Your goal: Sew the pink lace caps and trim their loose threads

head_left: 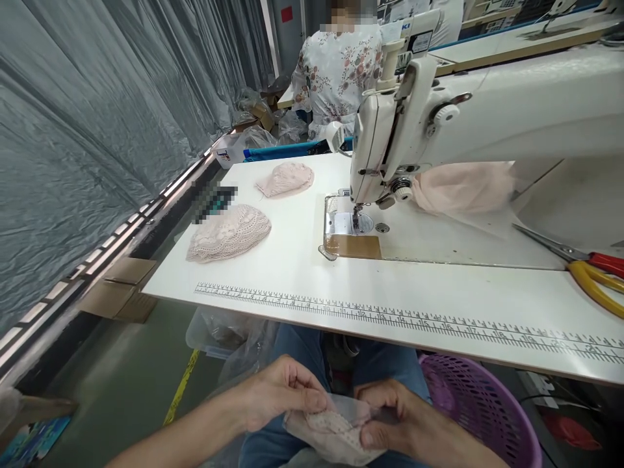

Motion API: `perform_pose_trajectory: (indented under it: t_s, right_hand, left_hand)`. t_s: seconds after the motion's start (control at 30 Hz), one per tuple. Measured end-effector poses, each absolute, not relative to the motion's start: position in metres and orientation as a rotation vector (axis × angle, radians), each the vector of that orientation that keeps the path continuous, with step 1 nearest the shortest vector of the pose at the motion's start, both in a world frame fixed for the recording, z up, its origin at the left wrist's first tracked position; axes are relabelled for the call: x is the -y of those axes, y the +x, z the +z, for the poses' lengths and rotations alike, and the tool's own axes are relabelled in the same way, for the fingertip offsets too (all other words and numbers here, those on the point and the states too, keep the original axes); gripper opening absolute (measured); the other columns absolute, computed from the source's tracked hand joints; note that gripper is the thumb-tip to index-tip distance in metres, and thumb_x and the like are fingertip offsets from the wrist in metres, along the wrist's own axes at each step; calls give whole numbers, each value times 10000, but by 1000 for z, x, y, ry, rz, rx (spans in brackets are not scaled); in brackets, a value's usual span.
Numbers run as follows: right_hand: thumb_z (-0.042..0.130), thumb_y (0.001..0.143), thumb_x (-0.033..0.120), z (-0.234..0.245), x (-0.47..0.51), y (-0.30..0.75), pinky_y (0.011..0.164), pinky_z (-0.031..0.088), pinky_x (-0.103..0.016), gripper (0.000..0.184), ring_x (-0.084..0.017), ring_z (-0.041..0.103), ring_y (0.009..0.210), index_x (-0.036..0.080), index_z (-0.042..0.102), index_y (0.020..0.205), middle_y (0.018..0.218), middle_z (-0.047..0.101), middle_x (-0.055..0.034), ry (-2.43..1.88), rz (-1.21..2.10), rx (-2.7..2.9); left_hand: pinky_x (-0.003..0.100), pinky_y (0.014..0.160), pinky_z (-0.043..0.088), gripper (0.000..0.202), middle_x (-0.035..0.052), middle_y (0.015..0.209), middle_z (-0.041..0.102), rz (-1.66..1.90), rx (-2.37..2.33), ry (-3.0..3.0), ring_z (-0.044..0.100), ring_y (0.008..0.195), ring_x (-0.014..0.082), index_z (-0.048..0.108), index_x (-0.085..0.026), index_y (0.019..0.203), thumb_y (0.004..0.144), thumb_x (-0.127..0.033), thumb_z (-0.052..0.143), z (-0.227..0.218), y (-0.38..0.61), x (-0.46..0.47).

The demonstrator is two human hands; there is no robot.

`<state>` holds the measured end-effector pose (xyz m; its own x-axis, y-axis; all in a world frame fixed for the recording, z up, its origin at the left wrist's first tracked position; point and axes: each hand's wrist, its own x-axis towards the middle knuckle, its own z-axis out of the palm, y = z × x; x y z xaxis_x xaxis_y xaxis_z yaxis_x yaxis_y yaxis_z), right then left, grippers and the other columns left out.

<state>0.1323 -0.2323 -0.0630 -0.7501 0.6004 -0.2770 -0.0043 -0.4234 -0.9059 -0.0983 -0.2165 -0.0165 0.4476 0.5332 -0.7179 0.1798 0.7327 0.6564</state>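
Over my lap, below the table edge, both hands hold a pale, partly sheer lace fabric piece (336, 426). My left hand (285, 393) pinches its upper left part between thumb and fingers. On the other side, my right hand (402, 419) grips the right part with the thumb on top. Two pale pink lace pieces, rounded like cups, lie on the white table: a larger lace piece (229, 234) and a smaller lace piece (287, 180) behind it. The sewing machine (390, 130) stands beyond my hands, with no fabric visible under its needle.
Scissors (580, 257) with yellow and red handles lie at the table's right. Pink sheer fabric (463, 186) rests behind the needle area. A printed ruler (390, 318) runs along the front edge. Below right stands a purple basket (487, 409). A person (341, 71) sits ahead.
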Motion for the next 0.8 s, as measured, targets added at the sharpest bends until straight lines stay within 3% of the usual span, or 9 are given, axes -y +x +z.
perform_pose_trajectory:
  t_s: [0.4,0.5,0.6,0.8]
  right_hand:
    - [730,723,479,-61,230,134,545,244,-228,380,-100,367,626,131,597,647,663,421,36,-830,2234,1400]
    - [728,703,523,-62,229,134,528,225,-229,420,-94,341,608,133,584,643,654,404,40,-854,2233,1399]
    - [723,699,533,-62,228,135,533,236,-229,419,-98,356,616,136,592,666,666,427,35,-880,2227,1395]
    - [714,720,489,-56,229,139,581,292,-226,361,-116,411,657,146,605,739,689,481,26,-946,2203,1414]
  left_hand:
    - [226,634,407,528,58,711,660,207,-1070,814,528,632,116,764,-115,801,525,-560,834,-10,-98,213]
    - [239,644,415,569,41,691,639,152,-1034,843,513,615,112,759,-120,851,482,-542,857,-10,-99,213]
    - [246,627,406,580,9,633,592,101,-1046,915,473,582,107,752,-119,830,415,-500,888,-13,-100,215]
    - [218,544,336,516,-19,569,521,133,-1085,1013,405,542,92,728,-106,749,440,-495,870,-19,-99,215]
